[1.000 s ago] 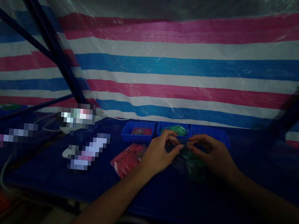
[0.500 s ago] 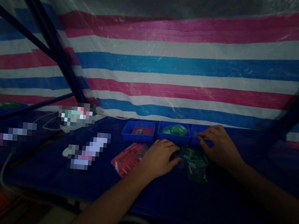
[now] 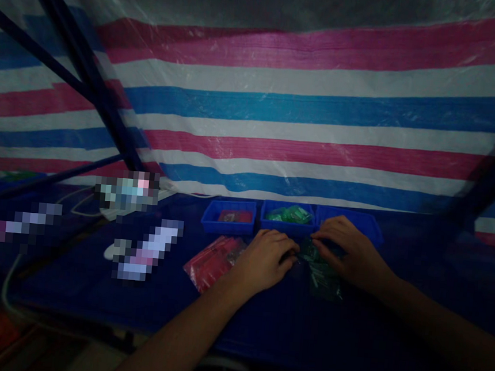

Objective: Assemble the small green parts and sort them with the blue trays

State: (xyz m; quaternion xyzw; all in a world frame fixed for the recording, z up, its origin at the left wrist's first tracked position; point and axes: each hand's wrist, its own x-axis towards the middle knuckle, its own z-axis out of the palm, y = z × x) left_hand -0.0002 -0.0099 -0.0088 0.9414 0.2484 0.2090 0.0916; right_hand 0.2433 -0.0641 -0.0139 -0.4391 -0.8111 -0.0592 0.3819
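Note:
My left hand (image 3: 267,259) rests low over the table, thumb and fingertips drawn together; whatever they pinch is too dark to make out. Just left of it, partly behind the wrist, lies a pile of red plastic packets (image 3: 210,266). My right hand (image 3: 349,252) is in front of the right blue tray (image 3: 367,228), its thumb and index finger closed in a pinch. What it holds, if anything, is too small to name. Between and below the hands lie dark green plastic packets (image 3: 323,281), partly hidden by my right hand.
A middle blue tray (image 3: 287,228) holds green packets (image 3: 290,214); the left blue tray (image 3: 227,227) holds reddish ones. A white power strip (image 3: 113,213) with cables, a white oval object (image 3: 114,250) and blurred-out items lie left. Striped sheeting (image 3: 301,109) hangs behind; blue metal posts (image 3: 110,121) stand beside it.
My right hand has moved left and down from the right tray toward my left hand, uncovering more of that tray. My left hand's thumb and fingers have drawn closer together.

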